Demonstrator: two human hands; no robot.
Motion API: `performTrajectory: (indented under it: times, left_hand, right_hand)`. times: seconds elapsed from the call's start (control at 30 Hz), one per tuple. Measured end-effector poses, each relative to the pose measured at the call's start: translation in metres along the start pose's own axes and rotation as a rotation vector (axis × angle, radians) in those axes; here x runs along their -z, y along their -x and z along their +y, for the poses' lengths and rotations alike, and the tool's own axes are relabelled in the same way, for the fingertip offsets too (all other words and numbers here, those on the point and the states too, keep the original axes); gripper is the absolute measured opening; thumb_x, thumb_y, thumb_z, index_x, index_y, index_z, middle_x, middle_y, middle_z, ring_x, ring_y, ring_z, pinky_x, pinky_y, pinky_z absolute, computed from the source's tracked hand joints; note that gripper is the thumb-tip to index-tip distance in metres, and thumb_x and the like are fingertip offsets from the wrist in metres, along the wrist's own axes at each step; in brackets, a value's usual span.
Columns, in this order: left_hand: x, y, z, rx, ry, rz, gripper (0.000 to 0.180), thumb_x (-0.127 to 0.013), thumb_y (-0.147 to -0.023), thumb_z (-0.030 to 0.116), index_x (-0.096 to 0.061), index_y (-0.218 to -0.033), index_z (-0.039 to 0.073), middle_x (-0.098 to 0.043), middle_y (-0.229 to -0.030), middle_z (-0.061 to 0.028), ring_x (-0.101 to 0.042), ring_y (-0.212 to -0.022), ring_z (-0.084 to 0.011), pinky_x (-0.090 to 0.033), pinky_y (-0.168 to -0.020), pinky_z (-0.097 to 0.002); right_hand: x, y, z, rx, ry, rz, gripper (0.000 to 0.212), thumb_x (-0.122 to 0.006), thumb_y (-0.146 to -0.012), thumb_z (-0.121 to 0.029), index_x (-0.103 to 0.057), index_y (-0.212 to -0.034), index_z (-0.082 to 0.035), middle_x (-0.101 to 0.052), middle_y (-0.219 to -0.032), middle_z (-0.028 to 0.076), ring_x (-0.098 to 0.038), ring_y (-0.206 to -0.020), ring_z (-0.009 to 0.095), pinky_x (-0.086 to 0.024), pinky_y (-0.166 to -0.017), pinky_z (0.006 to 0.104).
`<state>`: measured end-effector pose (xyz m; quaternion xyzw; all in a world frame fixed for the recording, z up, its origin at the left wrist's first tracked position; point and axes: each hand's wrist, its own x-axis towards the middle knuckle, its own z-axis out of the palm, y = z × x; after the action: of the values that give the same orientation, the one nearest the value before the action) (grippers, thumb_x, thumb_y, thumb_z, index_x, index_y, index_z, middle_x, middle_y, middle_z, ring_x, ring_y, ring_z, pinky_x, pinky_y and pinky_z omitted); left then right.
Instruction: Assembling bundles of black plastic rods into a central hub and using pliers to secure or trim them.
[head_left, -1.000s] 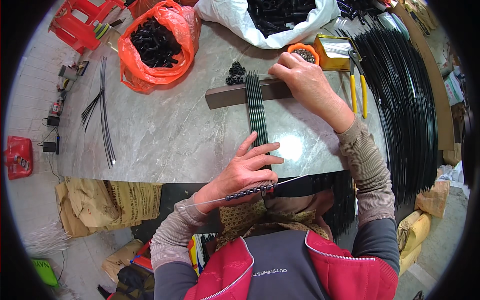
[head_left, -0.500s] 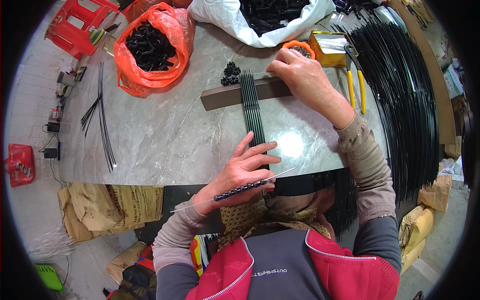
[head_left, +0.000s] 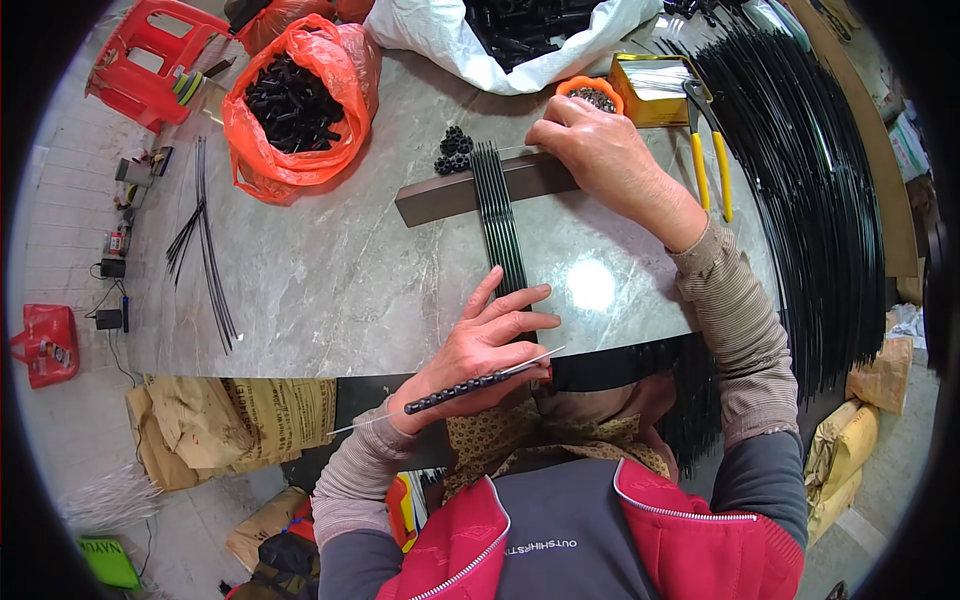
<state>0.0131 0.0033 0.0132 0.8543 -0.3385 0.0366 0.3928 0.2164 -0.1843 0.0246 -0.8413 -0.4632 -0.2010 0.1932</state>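
My left hand (head_left: 485, 345) lies with outstretched fingers over a flat row of thin black rods (head_left: 497, 215); its thumb is hidden. Across the back of this hand runs a thin metal rod strung with black beads (head_left: 440, 396). The black rods' far ends rest over a brown rectangular bar (head_left: 432, 202). Beyond the bar, my right hand (head_left: 610, 160) pinches a thin pale wire (head_left: 515, 151) that reaches to the ends of the rods. Small black tubular pieces (head_left: 453, 150) stand clustered just left of the rod ends.
A red bag (head_left: 352, 150) and a white sack (head_left: 420, 45) hold black parts. Behind my right hand are an orange bowl (head_left: 615, 92) and a yellow tin (head_left: 650, 112). Yellow-handled pliers (head_left: 699, 170) and a long black rod pile (head_left: 800, 180) lie right; loose rods (head_left: 208, 245) lie left.
The beaded metal rod has shifted toward the lower left across my left hand. Both hands keep nearly the same pose, and the whole view has shifted slightly.
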Motion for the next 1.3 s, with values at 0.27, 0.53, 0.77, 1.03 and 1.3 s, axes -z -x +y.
performTrajectory:
  times: [0.27, 0.53, 0.77, 1.03, 1.3]
  left_hand:
    - [0.0004, 0.0000, 0.0000, -0.003, -0.007, 0.003, 0.017, -0.079, -0.078, 0.023, -0.068, -0.083, 0.011, -0.068, -0.115, -0.0050, -0.054, -0.130, -0.0301, -0.022, -0.118, -0.0586]
    - [0.0012, 0.0000, -0.0001, -0.003, -0.014, -0.002, 0.016, -0.079, -0.078, 0.022, -0.068, -0.083, 0.011, -0.068, -0.115, -0.0051, -0.054, -0.130, -0.0300, -0.022, -0.119, -0.0577]
    - [-0.0006, 0.0007, -0.0017, 0.009, -0.009, -0.001, 0.016, -0.082, -0.075, 0.020, -0.068, -0.081, 0.015, -0.069, -0.118, -0.0039, -0.054, -0.130, -0.0312, -0.020, -0.120, -0.0559]
    - [0.0024, -0.0003, 0.0006, 0.014, -0.010, -0.022, 0.014, -0.080, -0.078, 0.022, -0.068, -0.080, 0.015, -0.068, -0.119, -0.0039, -0.053, -0.132, -0.0309, -0.020, -0.119, -0.0564]
    - [0.0049, -0.0018, -0.0001, 0.034, 0.038, -0.058, 0.013, -0.080, -0.077, 0.020, -0.069, -0.082, 0.015, -0.068, -0.121, -0.0044, -0.051, -0.134, -0.0314, -0.017, -0.121, -0.0554]
  right_hand:
    - [-0.0023, 0.0001, -0.0007, 0.004, -0.005, -0.039, 0.013, -0.061, -0.089, -0.008, -0.066, -0.100, -0.005, -0.060, -0.097, 0.009, -0.065, -0.095, 0.028, -0.054, -0.078, 0.0382]
    - [-0.0037, -0.0003, -0.0029, 0.010, -0.037, -0.043, 0.015, -0.060, -0.088, -0.006, -0.065, -0.102, -0.004, -0.059, -0.100, 0.010, -0.065, -0.097, 0.028, -0.054, -0.079, 0.0387]
    - [-0.0038, -0.0017, -0.0034, 0.018, -0.051, -0.040, 0.017, -0.060, -0.087, -0.004, -0.065, -0.103, -0.005, -0.058, -0.102, 0.010, -0.064, -0.097, 0.028, -0.054, -0.079, 0.0383]
    - [-0.0019, -0.0025, -0.0080, 0.047, -0.009, -0.052, 0.019, -0.060, -0.086, -0.003, -0.064, -0.104, -0.005, -0.058, -0.102, 0.010, -0.063, -0.100, 0.028, -0.053, -0.083, 0.0386]
    - [-0.0033, -0.0035, -0.0083, 0.028, -0.022, -0.080, 0.019, -0.060, -0.086, -0.002, -0.064, -0.105, -0.004, -0.058, -0.103, 0.009, -0.064, -0.099, 0.028, -0.053, -0.083, 0.0376]
